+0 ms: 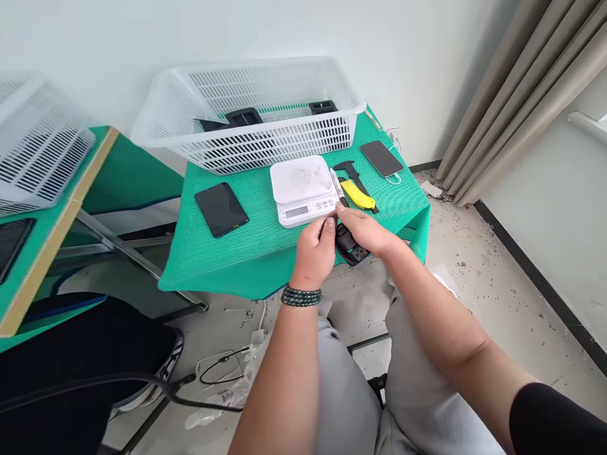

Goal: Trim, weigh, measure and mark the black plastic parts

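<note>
My left hand [317, 249], with a beaded bracelet at the wrist, is closed at the front edge of the green-covered table. My right hand [364, 230] is closed right beside it. Between and below them shows a black plastic part [353, 246] with recesses in it; both hands grip it, and the fingers hide some of it. Just beyond the hands stands a white digital scale [302, 180] with small dark crumbs on its pan. To its right lie a white marker [336, 184], a yellow-handled knife [358, 194] and a black caliper [353, 170].
A white slatted basket [256, 142] holding several black parts stands at the back. A dark tablet [221, 209] lies left of the scale, and a phone [382, 158] with a white cable lies right. Another table's wooden edge [61, 224] is at left. Cables [232, 366] trail on the floor.
</note>
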Demonstrator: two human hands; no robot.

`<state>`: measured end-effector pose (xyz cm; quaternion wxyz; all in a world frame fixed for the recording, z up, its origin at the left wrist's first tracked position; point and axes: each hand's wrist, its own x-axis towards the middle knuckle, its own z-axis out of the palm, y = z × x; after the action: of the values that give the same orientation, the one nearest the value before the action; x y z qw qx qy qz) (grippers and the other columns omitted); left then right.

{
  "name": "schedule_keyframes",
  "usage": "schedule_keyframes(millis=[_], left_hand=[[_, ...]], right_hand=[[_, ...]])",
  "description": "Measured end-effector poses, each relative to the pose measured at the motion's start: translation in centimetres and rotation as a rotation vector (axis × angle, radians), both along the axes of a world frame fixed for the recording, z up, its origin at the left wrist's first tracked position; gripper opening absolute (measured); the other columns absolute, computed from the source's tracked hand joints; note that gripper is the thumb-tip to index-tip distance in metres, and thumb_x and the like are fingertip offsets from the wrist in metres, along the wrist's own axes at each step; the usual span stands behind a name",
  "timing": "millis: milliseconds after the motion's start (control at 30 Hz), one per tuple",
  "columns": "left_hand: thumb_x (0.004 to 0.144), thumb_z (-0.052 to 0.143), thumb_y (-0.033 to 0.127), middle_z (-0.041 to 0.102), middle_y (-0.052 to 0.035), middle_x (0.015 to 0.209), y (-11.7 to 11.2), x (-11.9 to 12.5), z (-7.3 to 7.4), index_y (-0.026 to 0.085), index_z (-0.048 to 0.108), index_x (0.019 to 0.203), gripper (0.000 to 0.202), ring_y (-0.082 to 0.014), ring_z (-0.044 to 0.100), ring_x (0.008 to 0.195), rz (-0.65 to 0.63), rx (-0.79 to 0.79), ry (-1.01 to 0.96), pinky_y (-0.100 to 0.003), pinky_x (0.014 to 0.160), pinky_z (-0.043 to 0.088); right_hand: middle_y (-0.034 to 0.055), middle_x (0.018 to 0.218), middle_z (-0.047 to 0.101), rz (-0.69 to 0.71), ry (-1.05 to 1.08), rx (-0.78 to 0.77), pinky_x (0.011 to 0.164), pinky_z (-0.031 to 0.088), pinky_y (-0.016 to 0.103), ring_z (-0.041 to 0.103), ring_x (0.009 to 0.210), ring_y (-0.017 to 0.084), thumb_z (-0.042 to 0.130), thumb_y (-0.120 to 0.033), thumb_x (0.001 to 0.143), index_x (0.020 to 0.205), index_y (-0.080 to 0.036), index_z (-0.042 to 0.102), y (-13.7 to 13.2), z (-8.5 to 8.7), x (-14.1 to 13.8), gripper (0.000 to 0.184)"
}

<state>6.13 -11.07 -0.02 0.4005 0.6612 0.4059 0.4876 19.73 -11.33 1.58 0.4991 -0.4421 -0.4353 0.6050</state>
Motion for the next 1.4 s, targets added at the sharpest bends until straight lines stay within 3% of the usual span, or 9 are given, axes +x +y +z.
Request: schedule_keyframes(millis=[200, 333, 567, 733, 867, 1033, 1167, 1267, 1400], left_hand=[[0.085, 0.063, 0.079, 0.042, 0.0030, 0.049, 0.1, -0.7, -0.2, 0.022, 0.052, 0.066, 0.060, -0.0107, 0.035, 0.042, -0.274, -0.241, -0.015, -0.025, 0.038, 0.026], [0.088, 0.061, 0.076, 0.044, 0.0027, 0.051, -0.2, -0.2, -0.3, 0.022, 0.053, 0.067, 0.059, -0.0103, 0.036, 0.044, -0.111, -0.165, -0.023, -0.024, 0.040, 0.027], [0.094, 0.053, 0.072, 0.042, 0.0043, 0.052, -0.3, 0.8, -0.2, 0.024, 0.046, 0.068, 0.055, -0.0104, 0.038, 0.045, 0.209, -0.110, -0.159, -0.024, 0.040, 0.031], [0.092, 0.055, 0.075, 0.045, 0.0041, 0.052, -1.1, 0.9, 0.9, 0.024, 0.045, 0.070, 0.057, -0.0100, 0.041, 0.043, 0.026, -0.112, -0.114, -0.022, 0.039, 0.032], [0.088, 0.056, 0.080, 0.044, 0.0040, 0.052, -1.2, 0.5, 1.3, 0.023, 0.044, 0.070, 0.061, -0.0095, 0.040, 0.042, -0.056, -0.131, -0.093, -0.022, 0.037, 0.031], [0.086, 0.057, 0.082, 0.042, 0.0033, 0.053, -1.1, -0.4, 1.2, 0.023, 0.048, 0.070, 0.062, -0.0109, 0.038, 0.043, -0.179, -0.147, -0.034, -0.024, 0.038, 0.031], [0.089, 0.057, 0.077, 0.050, -0.0005, 0.060, -0.7, -0.9, 1.0, 0.022, 0.051, 0.067, 0.059, -0.0148, 0.047, 0.057, -0.132, -0.035, 0.033, -0.027, 0.052, 0.044], [0.089, 0.060, 0.072, 0.060, -0.0037, 0.071, -0.1, -1.3, 0.8, 0.020, 0.059, 0.072, 0.055, -0.0179, 0.056, 0.069, -0.140, -0.035, 0.080, -0.029, 0.066, 0.051], [0.090, 0.059, 0.069, 0.061, -0.0039, 0.074, 0.2, -1.7, 0.7, 0.019, 0.063, 0.079, 0.052, -0.0181, 0.056, 0.070, -0.178, -0.078, 0.085, -0.029, 0.064, 0.050]], right_hand=[[-0.0007, 0.067, 0.064, 0.120, 0.012, -0.082, 0.060, 0.049, 0.028, 0.058, 0.062, 0.015, 0.064, -0.073, 0.090, 0.093, -0.020, 0.076, -0.2, 0.0, 2.1, 0.054], [0.0007, 0.071, 0.071, 0.173, 0.146, -0.108, 0.059, 0.050, 0.027, 0.064, 0.065, 0.017, 0.072, -0.068, 0.087, 0.108, -0.022, 0.073, -0.6, 1.3, 4.3, 0.051], [-0.0006, 0.090, 0.075, 0.066, 0.356, -0.092, 0.073, 0.058, 0.029, 0.068, 0.080, 0.018, 0.083, -0.032, 0.080, 0.113, -0.026, 0.073, -1.1, 2.0, 4.0, 0.036], [-0.0019, 0.079, 0.071, -0.118, 0.367, -0.079, 0.062, 0.052, 0.023, 0.062, 0.067, 0.013, 0.083, -0.028, 0.081, 0.088, -0.021, 0.073, 0.1, 0.6, 2.5, 0.014], [-0.0018, 0.071, 0.067, -0.052, 0.282, -0.098, 0.058, 0.049, 0.022, 0.058, 0.063, 0.012, 0.087, -0.032, 0.076, 0.074, -0.018, 0.069, 0.1, 0.7, 2.8, 0.024], [-0.0018, 0.075, 0.069, 0.086, 0.209, -0.059, 0.058, 0.049, 0.022, 0.058, 0.064, 0.011, 0.088, -0.035, 0.073, 0.086, -0.017, 0.072, -0.8, 1.4, 3.9, 0.028], [-0.0024, 0.074, 0.070, 0.236, 0.099, -0.077, 0.061, 0.049, 0.023, 0.060, 0.067, 0.013, 0.084, -0.026, 0.075, 0.093, -0.018, 0.073, -1.1, 1.2, 3.0, 0.023], [-0.0020, 0.072, 0.069, 0.185, 0.066, -0.099, 0.063, 0.048, 0.022, 0.060, 0.069, 0.013, 0.079, -0.019, 0.077, 0.089, -0.017, 0.072, -0.8, 0.6, 1.7, 0.014], [-0.0014, 0.072, 0.070, 0.107, 0.136, -0.148, 0.064, 0.049, 0.024, 0.060, 0.067, 0.013, 0.077, -0.017, 0.074, 0.085, -0.018, 0.072, -0.1, 0.0, 1.3, 0.013]])
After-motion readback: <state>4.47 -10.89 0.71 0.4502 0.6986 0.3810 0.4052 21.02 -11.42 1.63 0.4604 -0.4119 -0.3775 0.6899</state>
